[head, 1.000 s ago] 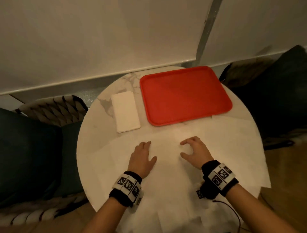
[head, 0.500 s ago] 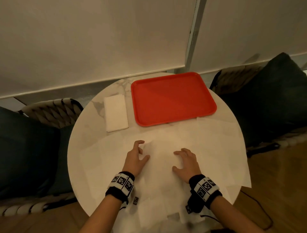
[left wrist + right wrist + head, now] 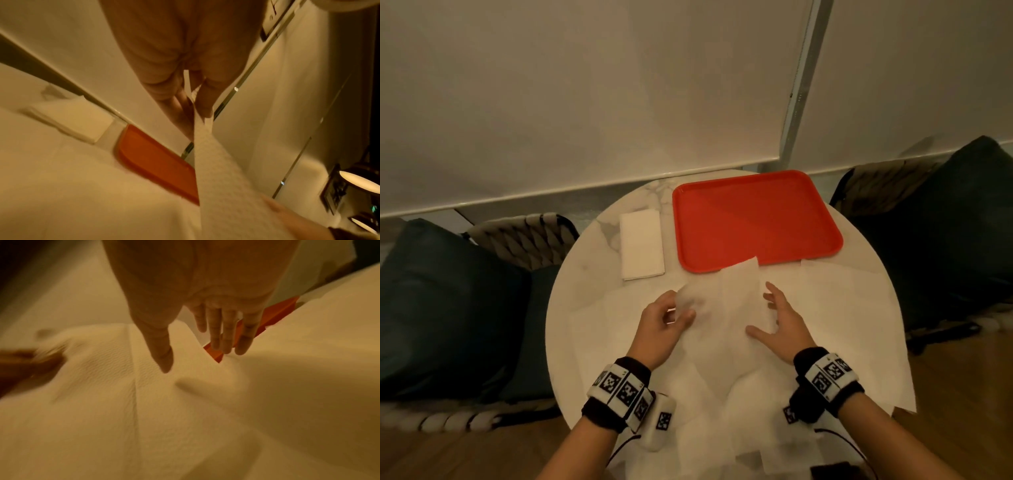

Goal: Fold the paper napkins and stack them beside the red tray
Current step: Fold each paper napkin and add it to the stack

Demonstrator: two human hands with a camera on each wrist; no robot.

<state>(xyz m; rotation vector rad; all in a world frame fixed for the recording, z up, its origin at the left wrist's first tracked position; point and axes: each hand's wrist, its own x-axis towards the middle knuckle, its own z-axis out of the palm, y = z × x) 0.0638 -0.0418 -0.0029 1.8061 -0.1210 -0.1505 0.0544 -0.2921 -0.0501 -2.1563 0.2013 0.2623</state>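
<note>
A white paper napkin (image 3: 726, 301) is lifted off the round table, its far corner reaching the red tray (image 3: 753, 219). My left hand (image 3: 674, 310) pinches the napkin's left edge between thumb and fingers; the left wrist view shows the napkin (image 3: 216, 170) running from that pinch (image 3: 197, 105). My right hand (image 3: 770, 315) lies with straight, spread fingers along the napkin's right edge, thumb on the paper (image 3: 164, 363). A folded napkin stack (image 3: 642, 245) sits just left of the tray. Several unfolded napkins (image 3: 842, 325) lie spread over the near half of the table.
The round marble table (image 3: 585, 274) stands against a white wall. Woven chairs with dark cushions flank it on the left (image 3: 448, 308) and the right (image 3: 945, 222). Loose napkins overhang the table's near and right edges (image 3: 893, 394). Wooden floor lies below.
My left hand has pinched the napkin's left edge and raised it. The right hand has opened and moved forward along the right edge. The napkin's far corner now reaches the tray.
</note>
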